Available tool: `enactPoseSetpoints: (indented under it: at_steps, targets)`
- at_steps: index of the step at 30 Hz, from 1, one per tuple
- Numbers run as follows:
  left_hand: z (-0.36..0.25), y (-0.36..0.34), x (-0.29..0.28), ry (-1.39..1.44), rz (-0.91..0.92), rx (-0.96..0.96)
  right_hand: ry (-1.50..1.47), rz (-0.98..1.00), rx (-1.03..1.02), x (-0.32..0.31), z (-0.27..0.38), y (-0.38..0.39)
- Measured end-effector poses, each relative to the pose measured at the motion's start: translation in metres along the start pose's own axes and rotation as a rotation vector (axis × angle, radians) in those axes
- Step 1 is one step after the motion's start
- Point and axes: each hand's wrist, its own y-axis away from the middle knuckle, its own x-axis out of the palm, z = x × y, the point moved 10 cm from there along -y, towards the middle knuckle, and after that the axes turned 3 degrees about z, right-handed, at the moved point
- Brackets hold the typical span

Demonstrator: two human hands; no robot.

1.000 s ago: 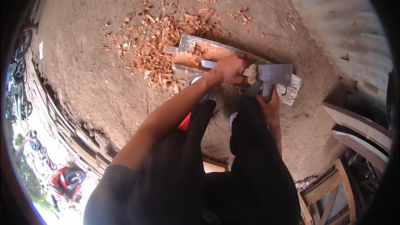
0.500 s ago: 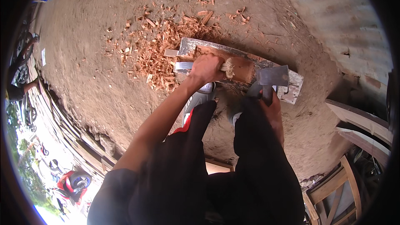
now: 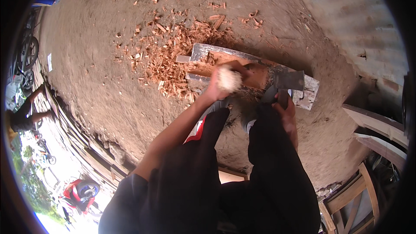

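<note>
One chisel [image 3: 229, 80], gripped in the left hand [image 3: 215, 88], now turns handle-end up, blurred; right hand [image 3: 286, 112] grips the hatchet [image 3: 289, 79]; likely repositioning over the board [image 3: 259, 78], not cutting

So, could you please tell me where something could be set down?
Dirt looks mostly bare left of the left forearm, below the shavings, and between the board and the corrugated sheet. Crowded: around the board, with left hand, right hand and blade.

Plank [image 3: 260, 77]: showing rough bare wood, paint kinda flaking
Tool head [image 3: 289, 80]: looking like smooth, dull metal
Shavings [image 3: 173, 52]: looking like rough matt wood
</note>
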Motion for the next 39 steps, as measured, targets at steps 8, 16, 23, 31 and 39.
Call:
enactPoseSetpoints:
  at_steps: [8,16,23,31,39]
  targets:
    - [-0.005,0.105,-0.165,-0.867,-0.203,-0.203,-0.029,-0.010,-0.132,-0.002,0.006,-0.005]
    - [-0.046,0.086,-0.182,-0.424,-0.507,-0.167,-0.171,0.041,-0.056,-0.002,0.000,-0.002]
    - [-0.005,0.042,-0.097,-0.168,-0.340,-0.205,-0.266,0.074,-0.048,0.002,-0.006,-0.005]
    - [-0.028,0.090,-0.182,-0.497,-0.477,-0.154,-0.272,0.097,-0.057,0.004,-0.008,-0.008]
    - [-0.054,0.056,-0.138,-0.205,-0.338,-0.221,-0.320,0.099,-0.034,0.002,-0.009,-0.007]
